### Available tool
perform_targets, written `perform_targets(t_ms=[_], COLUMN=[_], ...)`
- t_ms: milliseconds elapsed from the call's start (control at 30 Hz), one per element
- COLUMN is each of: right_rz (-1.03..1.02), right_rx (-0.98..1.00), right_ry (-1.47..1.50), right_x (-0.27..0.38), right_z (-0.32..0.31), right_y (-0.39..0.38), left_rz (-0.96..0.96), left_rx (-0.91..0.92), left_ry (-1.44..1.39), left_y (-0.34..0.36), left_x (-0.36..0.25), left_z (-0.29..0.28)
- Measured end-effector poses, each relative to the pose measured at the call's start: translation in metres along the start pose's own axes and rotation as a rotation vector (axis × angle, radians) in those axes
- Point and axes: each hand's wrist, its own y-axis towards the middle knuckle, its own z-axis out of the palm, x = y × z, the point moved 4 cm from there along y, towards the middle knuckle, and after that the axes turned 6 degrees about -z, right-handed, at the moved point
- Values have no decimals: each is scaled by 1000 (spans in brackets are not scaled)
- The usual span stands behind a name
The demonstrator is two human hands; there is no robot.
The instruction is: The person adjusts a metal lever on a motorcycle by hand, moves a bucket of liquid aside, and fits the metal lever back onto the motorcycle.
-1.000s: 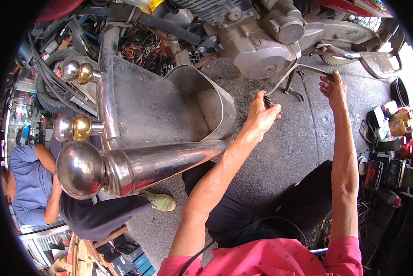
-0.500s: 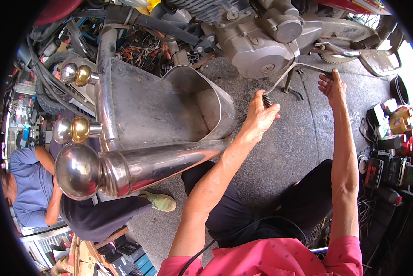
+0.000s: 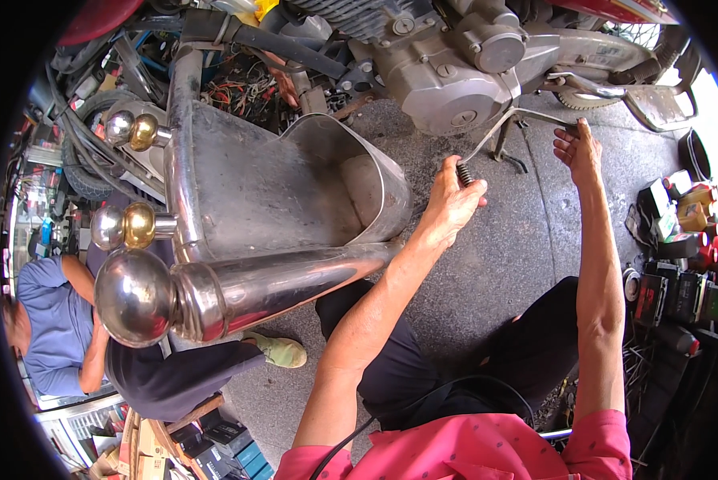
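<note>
My left hand (image 3: 452,200) is closed around the dark ribbed end of a bent silver lever (image 3: 491,134), which runs up to the side of a motorcycle engine (image 3: 455,88). A second arm of the lever angles off to the right. At its dark tip my right hand (image 3: 580,154) grips with the fingertips, the other fingers loosely curled. Part of the lever's end is hidden by each hand. Just behind the lever, a dark metal stand (image 3: 500,144) reaches down to the floor.
A large metal frame with polished ball ends (image 3: 135,296) fills the left side. Beyond it sits a person in a blue shirt (image 3: 51,312). Bottles and boxes (image 3: 695,216) line the right edge, and a footrest bar (image 3: 655,112) sticks out at the upper right.
</note>
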Motion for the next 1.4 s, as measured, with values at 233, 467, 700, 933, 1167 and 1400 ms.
perform_targets(t_ms=[233, 467, 700, 933, 1167, 1400], right_rz=[16, 22, -2, -9, -9, -4], right_rx=[0, -6, 16, 16, 22, 17], right_ry=[5, 16, 30, 20, 18, 19], right_x=[-1, 0, 1, 0, 1, -1], right_z=[-5, -1, -2, -3, -1, -3], right_y=[3, 1, 0, 1, -1, 3], left_rz=[-32, -29, -77, -68, -44, -28], left_rx=[-11, -12, -31, -32, -27, -28], left_ry=[0, -70, -108, -61, -53, -14], left_y=[-3, 1, 0, -1, 0, 1], left_x=[-3, 1, -2, -4, -2, -3], left_z=[2, -2, 0, 0, -1, 1])
